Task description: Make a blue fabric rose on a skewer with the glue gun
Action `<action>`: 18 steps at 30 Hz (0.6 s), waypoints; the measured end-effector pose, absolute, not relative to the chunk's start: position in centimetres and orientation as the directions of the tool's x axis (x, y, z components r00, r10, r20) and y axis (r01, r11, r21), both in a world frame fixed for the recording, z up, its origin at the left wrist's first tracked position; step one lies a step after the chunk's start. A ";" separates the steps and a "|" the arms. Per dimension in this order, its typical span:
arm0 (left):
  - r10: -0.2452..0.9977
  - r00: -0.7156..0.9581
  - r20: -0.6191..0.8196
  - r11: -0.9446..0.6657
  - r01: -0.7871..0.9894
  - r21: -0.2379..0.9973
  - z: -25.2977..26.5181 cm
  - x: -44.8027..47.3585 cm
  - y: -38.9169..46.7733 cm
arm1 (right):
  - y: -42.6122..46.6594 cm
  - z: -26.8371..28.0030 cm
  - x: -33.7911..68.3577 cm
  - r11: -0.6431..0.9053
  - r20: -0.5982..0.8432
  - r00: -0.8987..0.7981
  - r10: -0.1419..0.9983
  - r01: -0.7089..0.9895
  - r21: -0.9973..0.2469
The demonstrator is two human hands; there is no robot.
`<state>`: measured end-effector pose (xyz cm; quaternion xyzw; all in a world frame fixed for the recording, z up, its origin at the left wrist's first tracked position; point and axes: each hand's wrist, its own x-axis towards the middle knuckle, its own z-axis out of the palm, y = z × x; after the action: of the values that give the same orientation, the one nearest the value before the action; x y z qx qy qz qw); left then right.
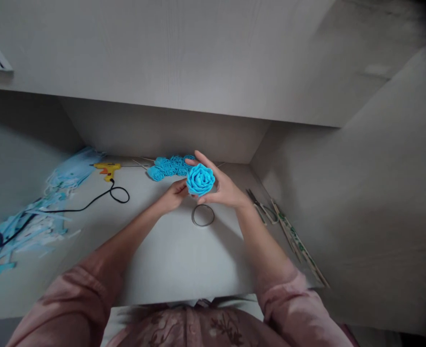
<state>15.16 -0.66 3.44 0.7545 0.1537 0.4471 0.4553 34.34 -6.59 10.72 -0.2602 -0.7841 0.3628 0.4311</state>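
Note:
A bright blue handmade rose (200, 180) with layered petals faces up between my two hands, above the middle of the table. My left hand (175, 196) is closed at its left side, with the fingertips partly hidden behind the bloom. Around the right side curls my right hand (228, 187), its thumb against the lower edge and its fingers reaching up behind. Just below the rose lies a thin dark ring (203, 215), flat on the table. Several more blue roses (169, 167) on thin sticks lie in a bunch beyond my hands.
A yellow glue gun (106, 169) with a looped black cord lies at the back left. Blue and white strips (35, 219) are heaped along the left. Scissors (263, 208) and thin sticks (299, 243) lie at right, beside the wall. A panel (162, 58) overhangs the back.

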 end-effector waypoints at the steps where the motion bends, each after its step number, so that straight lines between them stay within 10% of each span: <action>1: 0.639 0.558 0.529 -0.538 -0.168 0.826 3.4 15.2 -0.7 | -6.7 10.7 34.2 0.596 0.483 -0.482 0.731 0.106 -0.796; 10: 0.712 0.568 0.413 -0.336 -0.241 0.911 4.1 15.6 -1.0 | -5.9 10.2 33.9 0.530 0.519 -0.107 0.848 0.171 -0.831; 18: 0.782 0.516 0.351 -0.199 -0.327 0.924 4.2 15.7 -0.8 | -3.7 8.6 33.7 0.486 0.472 -0.202 0.858 0.022 -0.874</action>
<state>15.68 -0.85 4.21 0.6249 0.1821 0.4572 0.6060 33.66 -3.69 8.60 -0.3276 -0.6718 0.3872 0.5399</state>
